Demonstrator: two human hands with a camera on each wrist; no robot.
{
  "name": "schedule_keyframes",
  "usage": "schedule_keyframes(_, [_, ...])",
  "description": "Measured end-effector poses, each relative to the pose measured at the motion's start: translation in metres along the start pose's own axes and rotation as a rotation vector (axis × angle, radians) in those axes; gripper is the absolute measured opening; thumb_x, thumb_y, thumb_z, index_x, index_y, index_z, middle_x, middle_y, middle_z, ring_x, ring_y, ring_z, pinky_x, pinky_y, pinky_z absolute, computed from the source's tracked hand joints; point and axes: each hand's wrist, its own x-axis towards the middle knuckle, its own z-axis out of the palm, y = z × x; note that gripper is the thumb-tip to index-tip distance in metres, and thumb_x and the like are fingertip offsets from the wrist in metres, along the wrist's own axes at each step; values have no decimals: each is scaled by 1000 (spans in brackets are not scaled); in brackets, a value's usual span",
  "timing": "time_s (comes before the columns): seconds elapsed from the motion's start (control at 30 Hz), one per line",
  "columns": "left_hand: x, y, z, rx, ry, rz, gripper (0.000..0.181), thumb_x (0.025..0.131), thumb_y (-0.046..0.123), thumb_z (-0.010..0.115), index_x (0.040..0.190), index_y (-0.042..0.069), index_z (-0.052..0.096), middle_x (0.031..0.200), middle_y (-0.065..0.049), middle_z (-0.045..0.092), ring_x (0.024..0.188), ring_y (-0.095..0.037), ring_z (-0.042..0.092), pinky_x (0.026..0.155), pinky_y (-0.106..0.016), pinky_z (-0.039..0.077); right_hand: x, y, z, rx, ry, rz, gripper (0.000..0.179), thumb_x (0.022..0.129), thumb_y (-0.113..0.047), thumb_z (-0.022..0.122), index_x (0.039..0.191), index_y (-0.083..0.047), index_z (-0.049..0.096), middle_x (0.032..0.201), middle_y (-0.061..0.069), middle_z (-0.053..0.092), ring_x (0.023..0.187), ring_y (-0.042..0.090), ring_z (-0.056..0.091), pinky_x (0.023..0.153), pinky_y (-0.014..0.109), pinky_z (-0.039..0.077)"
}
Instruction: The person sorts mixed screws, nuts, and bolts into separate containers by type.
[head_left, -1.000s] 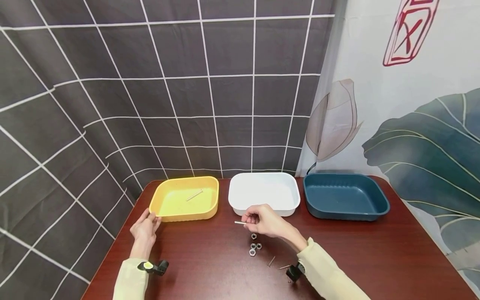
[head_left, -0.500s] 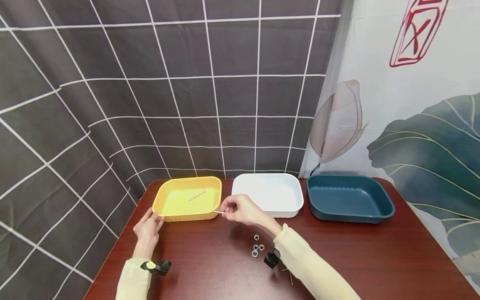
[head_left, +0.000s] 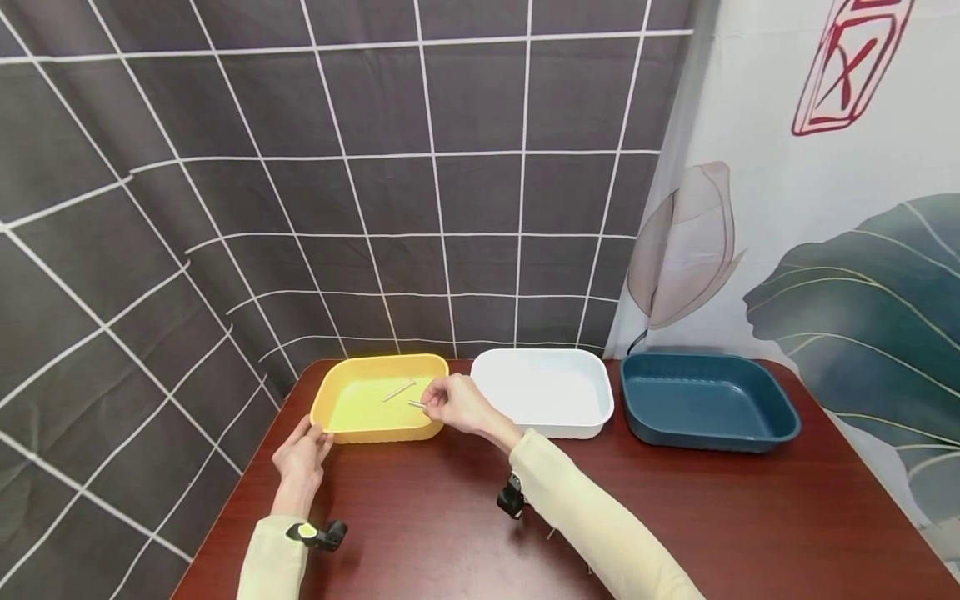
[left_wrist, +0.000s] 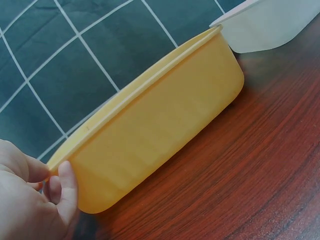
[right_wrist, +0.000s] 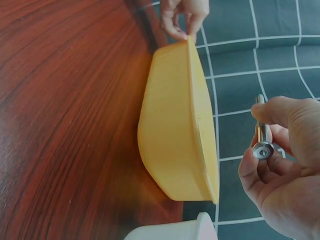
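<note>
Right grip [right_wrist: 291, 172] partly hides the silver bolt [right_wrist: 262, 134].

Head looks down, wrists closer, sharing yellow tray [left_wrist: 150, 122].

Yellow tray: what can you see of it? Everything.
The yellow tray is a rounded rectangle, open-topped, apparently plastic, with a thin rim and faintly rippled walls. It sits upright on the table, left of the white tray. One screw lies inside. The left hand pinches its near-left rim; the right hand holds a second screw over its right end.
</note>
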Motion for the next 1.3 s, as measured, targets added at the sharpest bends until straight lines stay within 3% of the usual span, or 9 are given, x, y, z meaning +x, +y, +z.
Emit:
schedule_keyframes(0.5, [0, -1, -2, 14, -5, 16, 52, 99, -3, 54, 150, 0, 40, 71, 4, 63, 58, -2, 60, 68, -13, 57, 26, 5, 32, -86, 55, 10, 5, 78, 3, 72, 79, -2, 70, 69, 0, 64, 63, 5, 56, 61, 13, 48])
schedule_keyframes(0.87, [-1, -3, 3, 31, 2, 27, 51, 99, -3, 54, 149, -1, 42, 68, 4, 61, 57, -2, 60, 68, -14, 58, 35, 1, 42, -161, 37, 97, 7, 82, 2, 73, 84, -4, 71, 73, 0, 65, 69, 9, 57, 63, 16, 49])
schedule_keyframes(1.3, [4, -6, 1, 16, 2, 49, 51, 99, -5, 54, 148, -4, 42, 72, 3, 61, 60, -3, 59, 69, -15, 58, 43, 1, 50, -225, 41, 61, 7, 83, 0, 73, 83, -7, 72, 72, -1, 65, 69, 11, 59, 64, 20, 50])
